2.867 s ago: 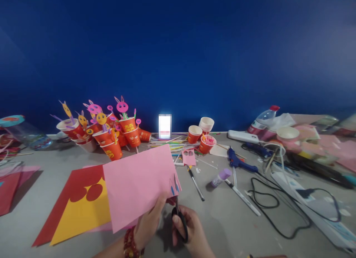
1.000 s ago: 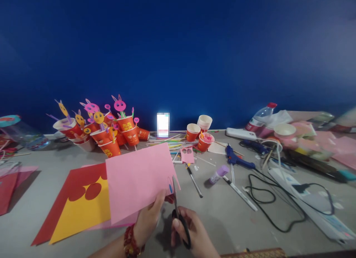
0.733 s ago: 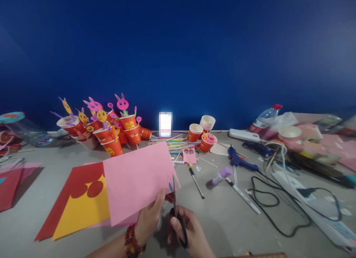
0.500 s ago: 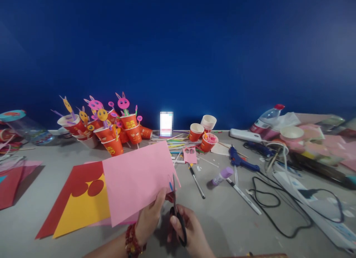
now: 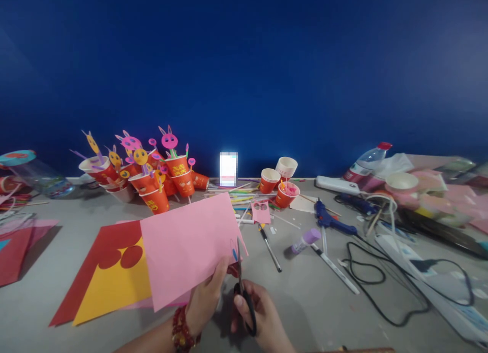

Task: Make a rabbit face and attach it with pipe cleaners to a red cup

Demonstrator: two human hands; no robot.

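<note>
My left hand [image 5: 209,291], with a red beaded bracelet [image 5: 182,330] at the wrist, pinches the lower right part of a pink paper sheet [image 5: 190,246]. In my right hand [image 5: 261,315] are black-handled scissors [image 5: 244,302], their blades pointing up at the sheet's right edge. A small outlined shape with a blue patch is drawn on the paper beside the blades. Along that edge a narrow strip is partly separated. Behind the pink sheet lie a yellow sheet [image 5: 114,292] and a red sheet [image 5: 82,271], with two red round shapes on the yellow one.
Red paper cups [image 5: 152,200] with paper animal figures stand at back left. More cups [image 5: 270,180], coloured sticks and a pen [image 5: 270,249] lie ahead. At right are a purple glue stick [image 5: 306,240], a blue glue gun [image 5: 333,220], a black cable [image 5: 381,312] and a power strip [image 5: 430,279].
Almost nothing differs. The view shifts very slightly; both hands, the scissors and the pink sheet stay essentially in place.
</note>
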